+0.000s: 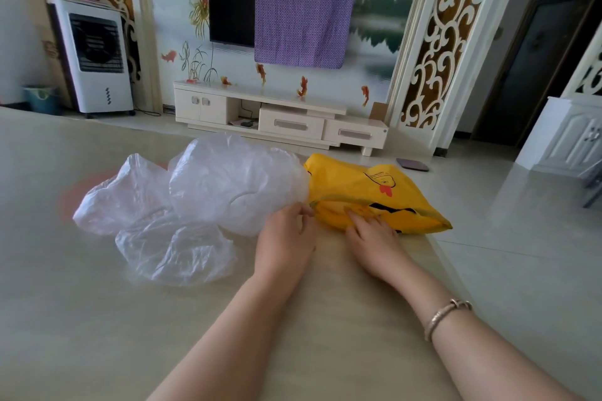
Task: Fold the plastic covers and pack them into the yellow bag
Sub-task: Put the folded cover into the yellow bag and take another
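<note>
Three crumpled clear plastic covers lie on the beige table: a large one in the middle, one to its left, and one nearer me. The yellow bag lies on its side at the table's right edge, its mouth facing me. My left hand pinches the near right edge of the large cover, right beside the bag's mouth. My right hand rests with straight fingers on the bag's lower lip, fingertips just inside the opening.
The table's right edge runs just past the bag, with tiled floor beyond. A white TV cabinet, a wall TV partly draped in purple cloth and a white air cooler stand farther back.
</note>
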